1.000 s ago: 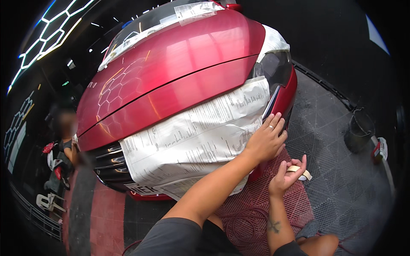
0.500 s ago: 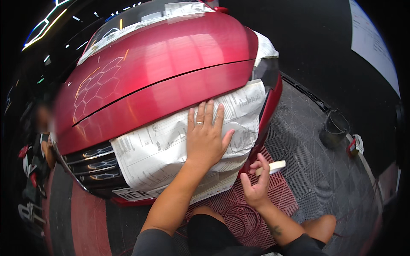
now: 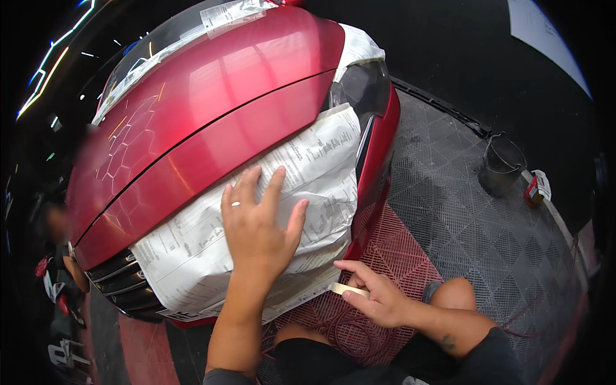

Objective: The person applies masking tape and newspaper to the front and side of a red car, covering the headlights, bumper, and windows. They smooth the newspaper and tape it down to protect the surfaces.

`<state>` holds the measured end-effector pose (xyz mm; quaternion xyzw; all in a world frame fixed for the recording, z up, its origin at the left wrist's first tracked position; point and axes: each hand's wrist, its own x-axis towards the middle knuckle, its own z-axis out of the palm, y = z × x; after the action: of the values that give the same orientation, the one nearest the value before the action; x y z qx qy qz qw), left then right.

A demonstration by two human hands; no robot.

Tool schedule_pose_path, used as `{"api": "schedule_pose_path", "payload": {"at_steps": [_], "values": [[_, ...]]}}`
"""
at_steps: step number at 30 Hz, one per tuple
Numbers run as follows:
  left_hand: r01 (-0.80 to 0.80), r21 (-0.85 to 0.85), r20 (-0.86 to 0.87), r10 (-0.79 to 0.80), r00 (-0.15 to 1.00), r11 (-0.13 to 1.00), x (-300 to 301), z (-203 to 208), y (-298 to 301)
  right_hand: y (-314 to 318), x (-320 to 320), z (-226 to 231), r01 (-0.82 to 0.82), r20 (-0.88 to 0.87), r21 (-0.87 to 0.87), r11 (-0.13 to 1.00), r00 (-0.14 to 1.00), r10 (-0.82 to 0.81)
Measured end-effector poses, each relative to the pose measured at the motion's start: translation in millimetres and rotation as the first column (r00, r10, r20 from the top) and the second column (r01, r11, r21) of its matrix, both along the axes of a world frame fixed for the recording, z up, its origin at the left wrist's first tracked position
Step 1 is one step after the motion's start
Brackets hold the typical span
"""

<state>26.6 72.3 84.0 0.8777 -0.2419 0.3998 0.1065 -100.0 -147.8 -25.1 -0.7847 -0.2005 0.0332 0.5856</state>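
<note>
Printed newspaper sheets (image 3: 192, 250) cover most of the grille on the front of a red car (image 3: 212, 147). My left hand (image 3: 256, 228) is over the paper with its fingers spread, a ring on one finger; whether it touches the sheet I cannot tell. Closer to me, beyond the paper's lower right corner, my right hand (image 3: 382, 298) grips a narrow cream roll of masking tape (image 3: 348, 290) between thumb and fingers. The uncovered part of the dark grille (image 3: 119, 276) shows at the left.
More paper lines the windshield base (image 3: 234, 14) and the headlight's upper edge (image 3: 359, 43). A dark bucket (image 3: 502, 167) and a red-and-white object (image 3: 536, 189) stand at the right. A coiled hose (image 3: 359, 333) lies on the floor tiles. Another person (image 3: 70, 256) is at the far left.
My left hand has lifted back from the paper's top edge and shifted left. My right hand has moved inward and closed on the tape roll. The view has turned right.
</note>
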Motion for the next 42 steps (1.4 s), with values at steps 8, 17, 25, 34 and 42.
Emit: {"api": "schedule_pose_path", "payload": {"at_steps": [8, 17, 25, 34, 42], "values": [[0.018, -0.058, 0.159, -0.009, 0.987, 0.998, 52.8, 54.5, -74.5, -101.7, 85.1, -12.6, 0.106, 0.232, 0.038, 0.994, 0.966, -0.112], [-0.240, 0.045, 0.140, 0.232, 0.963, 0.970, 114.3, 60.0, -182.2, -178.3, 203.8, -109.0, -0.602, 0.399, -0.051, 0.797, 0.719, 0.569], [-0.451, 0.156, 0.090, 0.442, 0.892, 0.879, 150.3, 113.2, -195.8, -210.9, 255.7, -158.2, -0.821, 0.040, -0.120, 0.558, 0.557, 0.829], [-0.615, 0.467, -0.118, 0.734, 0.669, 0.636, 170.2, 151.8, -252.4, -204.7, 286.5, -190.9, -0.839, 0.004, -0.228, 0.494, 0.507, 0.862], [-0.598, 0.522, -0.190, 0.766, 0.614, 0.609, 190.8, 163.4, -269.9, -189.3, 287.4, -197.4, -0.840, 0.059, -0.269, 0.472, 0.475, 0.878]]}}
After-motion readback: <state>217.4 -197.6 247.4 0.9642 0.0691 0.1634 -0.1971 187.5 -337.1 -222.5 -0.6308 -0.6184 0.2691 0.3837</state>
